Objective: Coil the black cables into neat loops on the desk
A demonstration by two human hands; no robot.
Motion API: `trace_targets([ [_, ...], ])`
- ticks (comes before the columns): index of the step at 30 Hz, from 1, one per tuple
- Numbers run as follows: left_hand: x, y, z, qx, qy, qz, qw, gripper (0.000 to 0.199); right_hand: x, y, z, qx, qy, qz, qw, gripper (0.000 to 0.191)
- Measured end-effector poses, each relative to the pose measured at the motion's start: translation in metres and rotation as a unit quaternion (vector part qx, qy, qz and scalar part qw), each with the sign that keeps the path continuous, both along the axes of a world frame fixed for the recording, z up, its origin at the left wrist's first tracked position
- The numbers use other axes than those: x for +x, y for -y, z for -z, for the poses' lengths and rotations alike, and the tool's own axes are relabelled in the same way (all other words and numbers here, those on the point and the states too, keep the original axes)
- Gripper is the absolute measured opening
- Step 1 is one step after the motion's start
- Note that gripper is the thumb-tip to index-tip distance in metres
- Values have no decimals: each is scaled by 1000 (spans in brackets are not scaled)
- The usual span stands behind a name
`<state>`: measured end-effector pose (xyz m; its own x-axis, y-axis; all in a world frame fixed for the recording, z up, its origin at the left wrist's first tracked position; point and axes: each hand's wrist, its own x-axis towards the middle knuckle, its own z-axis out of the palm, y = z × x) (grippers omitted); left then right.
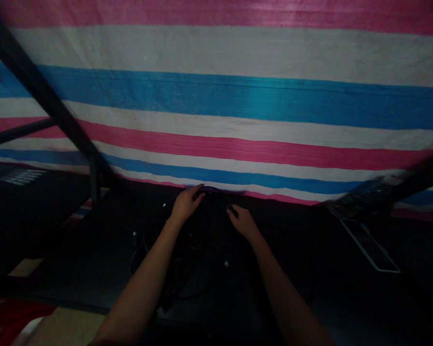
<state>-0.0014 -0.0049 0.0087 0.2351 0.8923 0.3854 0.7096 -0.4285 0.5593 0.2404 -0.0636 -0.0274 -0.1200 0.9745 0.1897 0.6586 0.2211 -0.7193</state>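
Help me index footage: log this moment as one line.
left hand: at dark cable; right hand: pinching dark cable; shape: arched between hands; nearby: tangled cables; background: striped sheet

V. dim o/all, tabletop (94,259) near-black, fine detail soft.

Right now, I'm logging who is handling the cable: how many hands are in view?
2. The left hand is at the left end of the cable's visible arc; the right hand grips it at the right. No other hand shows.
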Motion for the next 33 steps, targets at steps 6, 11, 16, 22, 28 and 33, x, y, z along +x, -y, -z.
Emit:
trace_targets([
  [6,-1,-5,6,13,85,-21,996,32,-2,0,1,7,-6,-3,1000,22],
  [11,1,-6,6,25,166,-55,984,27,-4,2,-4,4,-16,-14,1000,21],
  [16,1,-5,-1,39,244,-110,963,27,-5,5,-11,-2,-30,-15,999,22],
  [22,-10,-10,-5,77,316,-191,926,29,-9,8,-16,-14,-11,-14,1000,27],
  [28,-16,-17,-3,69,434,-251,862,30,-11,8,-15,-27,-34,-24,999,27],
  [33,-13,-17,-2,52,509,-260,819,36,-12,8,-11,-39,-24,-36,998,29],
])
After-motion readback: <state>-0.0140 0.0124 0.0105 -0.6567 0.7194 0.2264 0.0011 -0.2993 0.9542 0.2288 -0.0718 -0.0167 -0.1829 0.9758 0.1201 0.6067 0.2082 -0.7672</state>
